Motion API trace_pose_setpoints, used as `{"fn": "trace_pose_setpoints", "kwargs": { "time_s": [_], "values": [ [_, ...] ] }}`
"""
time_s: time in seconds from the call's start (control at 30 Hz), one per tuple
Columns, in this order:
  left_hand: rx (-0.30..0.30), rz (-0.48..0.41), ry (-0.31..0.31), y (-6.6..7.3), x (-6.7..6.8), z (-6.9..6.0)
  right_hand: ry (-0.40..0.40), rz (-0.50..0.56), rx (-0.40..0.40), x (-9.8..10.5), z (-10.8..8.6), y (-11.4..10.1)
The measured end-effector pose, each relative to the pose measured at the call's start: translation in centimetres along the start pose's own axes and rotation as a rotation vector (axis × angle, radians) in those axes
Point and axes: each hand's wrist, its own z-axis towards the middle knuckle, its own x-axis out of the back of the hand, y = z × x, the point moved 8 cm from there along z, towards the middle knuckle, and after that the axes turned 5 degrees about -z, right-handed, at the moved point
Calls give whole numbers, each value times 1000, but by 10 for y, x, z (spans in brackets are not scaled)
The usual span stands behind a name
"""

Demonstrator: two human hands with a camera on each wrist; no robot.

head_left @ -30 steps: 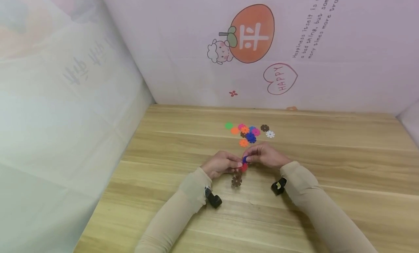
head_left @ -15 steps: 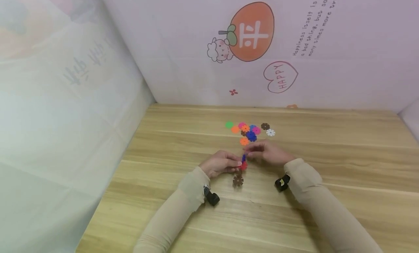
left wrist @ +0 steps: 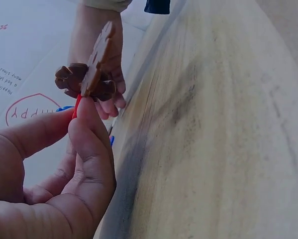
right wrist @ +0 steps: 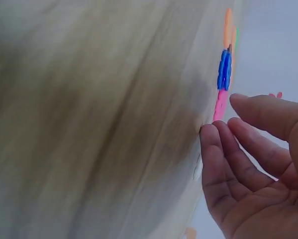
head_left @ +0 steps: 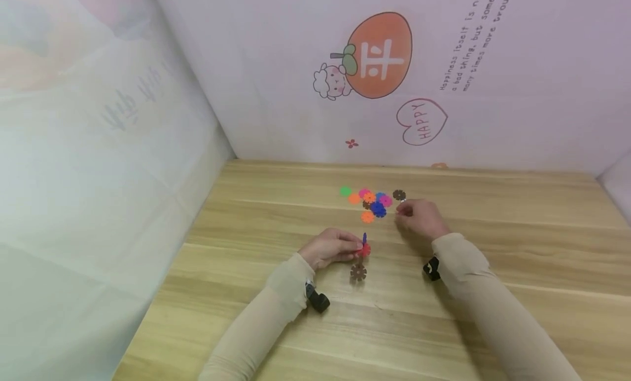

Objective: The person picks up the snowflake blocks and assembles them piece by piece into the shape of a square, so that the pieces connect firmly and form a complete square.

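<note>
My left hand [head_left: 331, 248] pinches a red notched disc [head_left: 365, 250] between thumb and fingers. Joined to it are a blue disc [head_left: 365, 238] standing on edge above and a brown disc [head_left: 358, 272] below. The left wrist view shows two brown discs [left wrist: 98, 59] linked at an angle past the fingertips. My right hand [head_left: 423, 218] is at the right end of the scattered discs, over the white disc [head_left: 403, 201], which it mostly covers. In the right wrist view my right hand [right wrist: 258, 169] has its thumb apart from the fingers, and nothing shows between them.
Beyond my hands lie loose discs: green [head_left: 345, 191], orange [head_left: 367, 217], pink [head_left: 385, 200], dark blue [head_left: 378, 208] and dark brown [head_left: 399, 195]. A printed cloth [head_left: 276, 96] hangs behind the wooden table [head_left: 256, 206], another cloth at the left.
My right hand has let go of the blue disc and moved right and away from me, to the white disc. My left hand has stayed nearly in place, holding the joined discs.
</note>
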Motion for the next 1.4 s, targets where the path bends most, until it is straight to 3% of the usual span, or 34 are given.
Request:
{"fn": "trace_pose_setpoints", "kwargs": {
  "time_s": [0.27,0.47,0.63,0.8,1.0,1.23,1.4],
  "values": [
    [-23,7,-14,-2,-6,1,-21,-107,28,-18,26,-12],
    [-14,-6,-22,-4,-10,-1,-50,-239,42,-25,29,-18],
    [-18,-4,-27,-2,-10,-2,-57,-219,22,-25,29,-18],
    [-19,-3,-25,0,-8,-3,-1,-187,47,-22,29,-18],
    [-13,1,-27,-2,-7,-2,60,-1,0,-14,19,-10],
    [-18,10,-19,2,-4,-2,-104,315,-48,-19,2,-14],
    [-26,15,-30,3,-3,0,-204,436,-73,-28,-3,-19]
  ]
}}
